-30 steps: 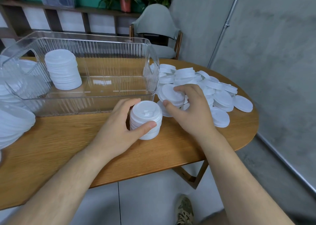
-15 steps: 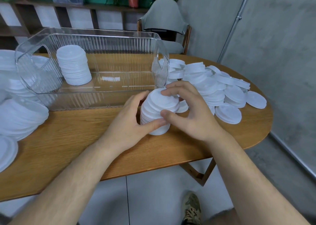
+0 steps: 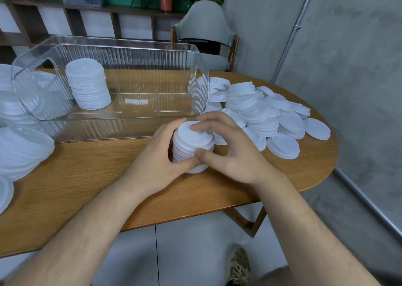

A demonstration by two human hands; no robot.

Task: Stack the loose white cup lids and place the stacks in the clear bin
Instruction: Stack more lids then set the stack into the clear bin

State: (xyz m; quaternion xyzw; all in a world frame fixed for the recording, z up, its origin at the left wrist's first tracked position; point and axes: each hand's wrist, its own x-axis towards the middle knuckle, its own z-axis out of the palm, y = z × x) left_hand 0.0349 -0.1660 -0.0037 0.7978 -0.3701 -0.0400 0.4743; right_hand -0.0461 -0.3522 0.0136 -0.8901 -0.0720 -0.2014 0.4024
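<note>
A stack of white cup lids (image 3: pixel 191 143) stands on the wooden table (image 3: pixel 91 177), just in front of the clear bin (image 3: pixel 113 124). My left hand (image 3: pixel 156 155) wraps the stack's left side, thumb across its front. My right hand (image 3: pixel 230 148) holds its right side, fingers curled over the top lid. Inside the bin, at its left end, stands a taller lid stack (image 3: pixel 88 83). A heap of loose white lids (image 3: pixel 265 109) lies to the right of the bin.
More white lids (image 3: pixel 19 146) pile up at the table's left edge, partly behind the bin. A grey chair (image 3: pixel 204 31) stands beyond the table. A concrete wall runs along the right. My shoe (image 3: pixel 238 266) shows below the table edge.
My right hand took lids from the loose heap and set them on the stack in my left hand. Both hands now close around the taller stack. The view shifted slightly.
</note>
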